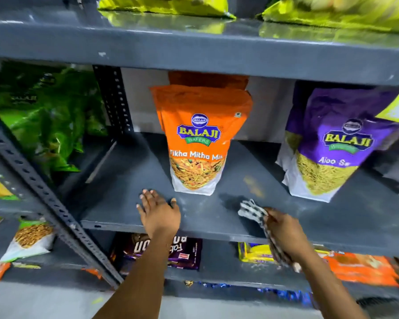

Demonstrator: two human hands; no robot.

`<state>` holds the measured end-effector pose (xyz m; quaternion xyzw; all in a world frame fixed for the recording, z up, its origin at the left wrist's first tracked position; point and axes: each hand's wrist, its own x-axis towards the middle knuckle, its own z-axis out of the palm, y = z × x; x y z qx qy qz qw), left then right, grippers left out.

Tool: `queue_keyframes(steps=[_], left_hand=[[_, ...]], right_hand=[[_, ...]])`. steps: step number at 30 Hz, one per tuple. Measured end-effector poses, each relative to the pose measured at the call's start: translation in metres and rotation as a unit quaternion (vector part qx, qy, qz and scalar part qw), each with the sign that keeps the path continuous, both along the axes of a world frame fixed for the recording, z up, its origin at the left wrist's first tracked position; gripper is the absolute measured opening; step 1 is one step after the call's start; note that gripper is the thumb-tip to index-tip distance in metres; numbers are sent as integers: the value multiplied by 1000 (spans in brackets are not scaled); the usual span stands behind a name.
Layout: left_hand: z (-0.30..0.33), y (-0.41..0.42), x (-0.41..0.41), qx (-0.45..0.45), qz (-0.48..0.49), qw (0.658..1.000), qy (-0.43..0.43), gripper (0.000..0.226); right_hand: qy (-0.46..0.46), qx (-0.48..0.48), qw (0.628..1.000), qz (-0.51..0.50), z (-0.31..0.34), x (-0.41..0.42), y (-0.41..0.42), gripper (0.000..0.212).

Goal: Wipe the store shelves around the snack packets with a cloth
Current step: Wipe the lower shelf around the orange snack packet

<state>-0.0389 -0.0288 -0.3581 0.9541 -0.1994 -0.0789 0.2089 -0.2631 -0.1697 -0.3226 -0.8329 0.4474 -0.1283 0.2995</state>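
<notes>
A grey metal shelf (pixel 129 180) runs across the middle of the head view. An orange Balaji packet (pixel 199 139) stands upright on it, with more orange packets behind. To its right stands a purple Balaji packet (pixel 327 148). My left hand (pixel 158 211) lies flat and open on the shelf, just in front and left of the orange packet, holding nothing. My right hand (pixel 283 231) grips a black-and-white checked cloth (pixel 251 209) at the shelf's front edge, between the two packets. The cloth's tail hangs below my wrist.
Green packets (pixel 46 120) fill the bay to the left, beyond a perforated upright post (pixel 114 100). Yellow-green packets (pixel 166 4) lie on the shelf above. Below are a dark purple pack (pixel 187 254), a yellow pack (pixel 255 252) and orange packs (pixel 359 268).
</notes>
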Motion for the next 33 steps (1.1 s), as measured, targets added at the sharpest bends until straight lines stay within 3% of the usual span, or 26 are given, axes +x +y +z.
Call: queue_keyframes(steps=[3, 6, 8, 10, 12, 16, 23, 27, 30, 31, 33], left_hand=[[-8, -6, -2, 1, 42, 998, -42, 67], [-11, -9, -3, 1, 62, 996, -65, 68], [-11, -9, -3, -7, 62, 995, -74, 69], [-13, -10, -4, -8, 67, 995, -76, 69], [-15, -9, -2, -5, 72, 994, -84, 70], [-15, -10, -2, -2, 79, 993, -86, 81], [-13, -9, -4, -7, 69, 995, -74, 68], [-10, -8, -5, -2, 60, 996, -71, 68], [-11, -9, -4, -2, 60, 995, -74, 68], [-12, -8, -3, -2, 62, 995, -75, 68], [-13, -8, -3, -1, 62, 995, -77, 69]], right_hand=[[-94, 9, 993, 66, 32, 33, -44, 18], [-91, -57, 989, 101, 45, 87, -105, 19], [36, -102, 986, 127, 39, 122, -146, 30], [193, -108, 958, 185, 18, 145, -173, 45], [251, -82, 942, 209, -8, 153, -184, 51], [175, -58, 968, 169, -22, 147, -187, 44], [100, -66, 975, 190, -7, 88, -125, 46], [78, 94, 970, 209, 14, 77, -115, 50], [-39, 135, 981, 135, 27, 93, -135, 47], [-26, 102, 987, 122, 25, 99, -140, 49], [99, -6, 985, 140, 12, 108, -139, 53]])
